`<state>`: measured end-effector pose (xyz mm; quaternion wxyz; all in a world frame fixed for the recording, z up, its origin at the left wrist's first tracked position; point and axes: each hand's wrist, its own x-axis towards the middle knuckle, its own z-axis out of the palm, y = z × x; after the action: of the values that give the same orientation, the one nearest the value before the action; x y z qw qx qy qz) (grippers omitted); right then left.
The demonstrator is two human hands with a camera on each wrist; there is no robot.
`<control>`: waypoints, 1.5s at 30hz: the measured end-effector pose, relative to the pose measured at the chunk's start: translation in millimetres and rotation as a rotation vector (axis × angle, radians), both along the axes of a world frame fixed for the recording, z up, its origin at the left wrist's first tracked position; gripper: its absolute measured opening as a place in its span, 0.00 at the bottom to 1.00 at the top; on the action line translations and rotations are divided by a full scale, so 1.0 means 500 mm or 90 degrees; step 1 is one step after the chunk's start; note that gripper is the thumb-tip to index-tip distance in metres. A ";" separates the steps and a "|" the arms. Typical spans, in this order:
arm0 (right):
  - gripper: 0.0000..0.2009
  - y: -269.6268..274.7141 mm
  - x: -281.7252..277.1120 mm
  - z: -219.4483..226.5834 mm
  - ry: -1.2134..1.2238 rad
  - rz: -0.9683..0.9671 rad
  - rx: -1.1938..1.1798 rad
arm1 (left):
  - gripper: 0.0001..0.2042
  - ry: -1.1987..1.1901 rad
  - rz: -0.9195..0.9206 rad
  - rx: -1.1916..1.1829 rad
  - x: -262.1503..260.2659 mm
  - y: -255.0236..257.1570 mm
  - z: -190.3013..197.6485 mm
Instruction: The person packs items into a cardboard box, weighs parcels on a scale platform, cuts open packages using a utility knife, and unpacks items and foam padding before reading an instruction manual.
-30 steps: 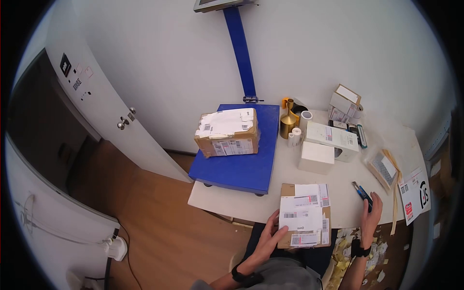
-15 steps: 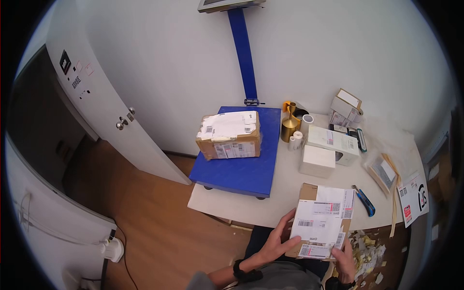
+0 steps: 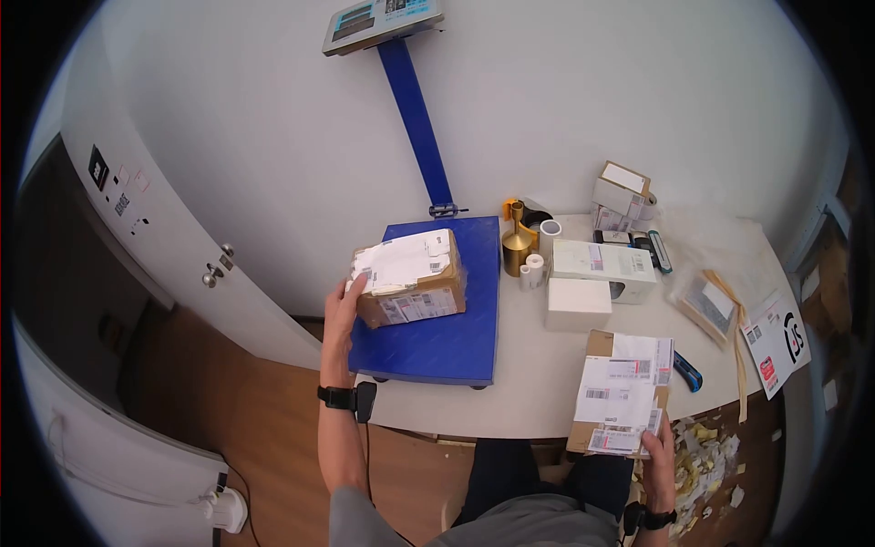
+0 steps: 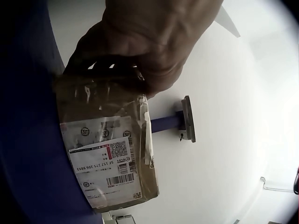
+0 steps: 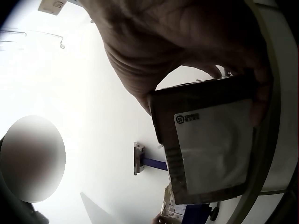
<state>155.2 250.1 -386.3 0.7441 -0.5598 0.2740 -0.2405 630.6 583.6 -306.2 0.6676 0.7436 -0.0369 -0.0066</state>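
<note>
My left hand grips the left end of a taped cardboard box, its thumb on the white-papered top. That box sits on the blue platform of a scale. The left wrist view shows the fingers around the end of the box, above its shipping labels. With my right hand I hold a flatter cardboard parcel by its lower right corner, at the table's front edge. White labels with barcodes cover its top. In the right wrist view, thumb and fingers span one end of the parcel.
A blue utility knife lies right of the parcel, partly hidden behind it. White boxes, label rolls and a brass-coloured vessel stand behind. A plastic-wrapped packet lies at right. Paper scraps litter the floor.
My right hand has let go of the utility knife and taken the flat parcel, which moved right. My left hand has left that parcel and reached to the box on the scale.
</note>
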 end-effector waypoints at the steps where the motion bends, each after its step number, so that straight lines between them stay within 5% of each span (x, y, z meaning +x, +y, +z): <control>1: 0.40 -0.001 0.000 0.001 -0.002 -0.004 0.001 | 0.37 0.016 -0.080 -0.015 -0.001 -0.002 -0.005; 6: 0.38 -0.006 -0.010 -0.009 -0.007 -0.049 0.000 | 0.29 -0.099 -0.135 -0.262 -0.097 -0.001 -0.060; 13: 0.38 -0.035 -0.014 -0.021 -0.022 -0.022 0.044 | 0.38 -0.223 -0.155 -0.128 -0.248 0.088 -0.096; 15: 0.39 -0.038 -0.012 -0.027 -0.027 -0.022 0.040 | 0.40 -0.136 -0.194 -0.273 -0.267 0.117 -0.115; 19: 0.40 -0.043 -0.013 -0.018 -0.001 -0.009 0.083 | 0.37 -0.066 -0.127 -0.203 -0.303 0.096 -0.097; 20: 0.39 -0.045 -0.014 -0.021 -0.002 -0.006 0.078 | 0.37 -0.056 -0.100 -0.038 -0.309 0.086 -0.071; 24: 0.39 -0.044 -0.020 -0.035 -0.002 -0.022 0.068 | 0.35 -0.002 -0.060 -0.029 -0.337 0.073 -0.081; 27: 0.39 -0.038 -0.014 -0.036 -0.018 -0.031 0.056 | 0.35 0.055 0.023 -0.201 -0.410 0.042 -0.112; 29: 0.38 -0.039 -0.015 -0.037 -0.021 -0.035 0.058 | 0.36 0.119 -0.021 -0.509 -0.443 0.029 -0.142; 34: 0.40 -0.055 -0.014 -0.029 0.006 0.010 0.069 | 0.37 0.093 0.084 -0.624 -0.472 -0.005 -0.178; 45: 0.39 -0.058 -0.019 -0.044 -0.007 0.007 0.071 | 0.37 0.101 0.104 -0.652 -0.488 -0.013 -0.223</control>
<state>145.6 221.3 -408.0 0.7768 -0.5177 0.2797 -0.2244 386.7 577.1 -417.9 0.9447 0.3195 0.0733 0.0082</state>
